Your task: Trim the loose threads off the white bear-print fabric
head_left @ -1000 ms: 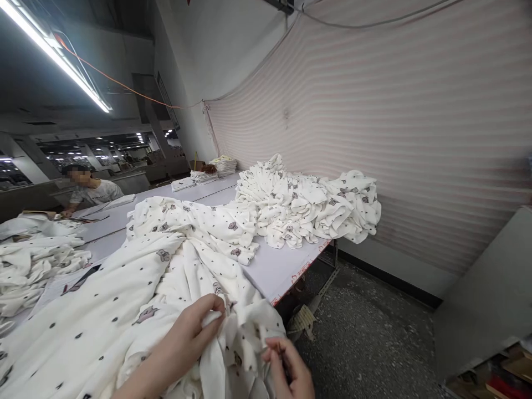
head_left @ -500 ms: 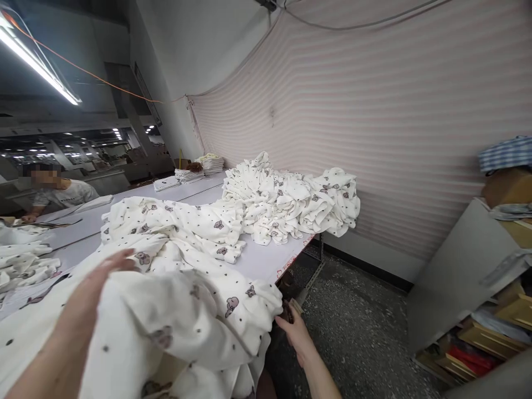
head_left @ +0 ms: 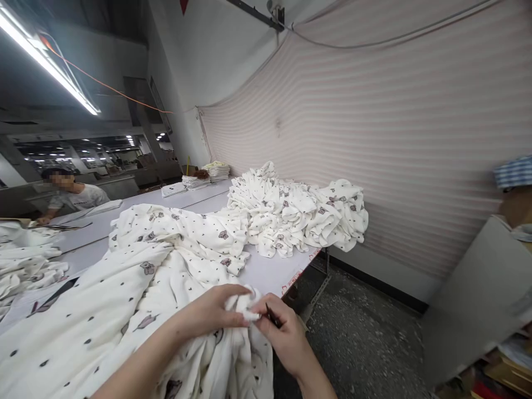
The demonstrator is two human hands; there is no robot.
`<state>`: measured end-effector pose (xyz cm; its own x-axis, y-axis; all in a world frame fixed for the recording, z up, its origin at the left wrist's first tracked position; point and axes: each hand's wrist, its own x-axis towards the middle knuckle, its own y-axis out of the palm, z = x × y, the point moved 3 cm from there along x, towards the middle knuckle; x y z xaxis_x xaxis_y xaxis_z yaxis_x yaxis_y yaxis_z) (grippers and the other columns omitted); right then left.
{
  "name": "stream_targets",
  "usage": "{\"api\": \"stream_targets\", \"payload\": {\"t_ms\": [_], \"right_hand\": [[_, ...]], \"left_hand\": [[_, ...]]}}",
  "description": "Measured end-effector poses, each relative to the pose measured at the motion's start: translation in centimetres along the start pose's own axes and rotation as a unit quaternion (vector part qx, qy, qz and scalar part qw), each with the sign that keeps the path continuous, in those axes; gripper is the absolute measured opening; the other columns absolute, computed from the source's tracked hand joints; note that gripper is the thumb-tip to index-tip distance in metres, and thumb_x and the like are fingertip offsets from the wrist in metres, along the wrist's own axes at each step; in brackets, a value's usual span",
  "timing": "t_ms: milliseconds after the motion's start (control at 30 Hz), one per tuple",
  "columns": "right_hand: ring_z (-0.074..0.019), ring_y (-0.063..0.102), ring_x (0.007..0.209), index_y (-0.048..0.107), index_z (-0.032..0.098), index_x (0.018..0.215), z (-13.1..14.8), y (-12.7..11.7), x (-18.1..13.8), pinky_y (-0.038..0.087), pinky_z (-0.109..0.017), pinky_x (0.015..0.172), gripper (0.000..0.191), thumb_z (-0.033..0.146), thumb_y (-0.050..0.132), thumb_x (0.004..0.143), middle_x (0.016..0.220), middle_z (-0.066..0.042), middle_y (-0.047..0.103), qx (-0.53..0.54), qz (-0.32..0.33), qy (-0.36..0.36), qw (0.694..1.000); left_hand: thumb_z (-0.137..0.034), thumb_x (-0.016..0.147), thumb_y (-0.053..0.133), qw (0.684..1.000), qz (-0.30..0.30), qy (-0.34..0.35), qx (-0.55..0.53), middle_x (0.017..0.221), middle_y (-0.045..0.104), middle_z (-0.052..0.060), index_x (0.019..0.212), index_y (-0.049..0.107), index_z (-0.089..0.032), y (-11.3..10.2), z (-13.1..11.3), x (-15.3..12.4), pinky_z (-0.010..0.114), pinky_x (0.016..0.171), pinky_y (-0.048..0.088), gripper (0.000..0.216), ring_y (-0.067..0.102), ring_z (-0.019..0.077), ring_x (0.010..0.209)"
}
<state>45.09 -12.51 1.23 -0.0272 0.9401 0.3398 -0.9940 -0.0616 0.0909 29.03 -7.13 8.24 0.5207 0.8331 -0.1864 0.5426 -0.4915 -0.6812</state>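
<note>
Left hand [head_left: 210,310]: grip pinched on a bunched bit of white printed cloth [head_left: 236,354]. Right hand [head_left: 288,338]: fingertips narrowed at the same spot, slim dark tool [head_left: 272,315] held among the fingers. Cloth spreads over the near end of the surface [head_left: 268,271], apparently overhanging its edge. Risks (judged): tool, so close, could nick cloth or left fingertips; overhanging weight could drag folds loose from the pinch.

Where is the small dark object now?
The small dark object is in the right hand, low in the head view, just right of the pinched white cloth.
</note>
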Motion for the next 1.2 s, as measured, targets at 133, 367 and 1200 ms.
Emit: {"api": "stream_targets", "payload": {"t_ms": [133, 367, 1200], "right_hand": [[-0.0164, 0.059, 0.081, 0.068, 0.024, 0.097, -0.1, 0.9, -1.7, 0.046, -0.024, 0.074, 0.023, 0.020, 0.047, 0.089, 0.088, -0.003, 0.055, -0.137, -0.038, -0.064, 0.988], [-0.0219, 0.064, 0.078, 0.063, 0.023, 0.092, -5.3, -3.3, -3.1, 0.048, -0.026, 0.053, 0.020, 0.025, 0.045, 0.083, 0.104, -0.008, 0.058, -0.385, -0.173, 0.077, 0.903], [-0.0107, 0.034, 0.057, 0.046, 0.020, 0.062, -0.4, 6.8, -4.0, 0.031, -0.020, 0.052, 0.032, 0.043, 0.058, 0.080, 0.060, 0.006, 0.036, 0.041, -0.077, 0.045, 0.995]], "left_hand": [[-0.035, 0.085, 0.052, 0.996, -0.078, 0.033, -0.013, 0.100, 0.065, 0.005, 0.091, 0.070, -0.023, -1.0, 0.8, -1.4, 0.033, 0.089, 0.046, 0.023, 0.061, 0.0242, 0.098], [-0.045, 0.079, 0.060, 0.887, -0.228, 0.018, -0.402, 0.094, 0.063, 0.003, 0.072, 0.058, -0.021, -3.6, 2.5, -6.3, 0.030, 0.070, 0.050, 0.025, 0.059, 0.0214, 0.080], [-0.052, 0.067, 0.068, 0.944, -0.143, -0.067, 0.291, 0.109, 0.063, 0.016, 0.122, 0.054, -0.018, 2.9, 1.0, -10.1, 0.044, 0.077, 0.049, 0.067, 0.061, 0.0378, 0.096]]}}
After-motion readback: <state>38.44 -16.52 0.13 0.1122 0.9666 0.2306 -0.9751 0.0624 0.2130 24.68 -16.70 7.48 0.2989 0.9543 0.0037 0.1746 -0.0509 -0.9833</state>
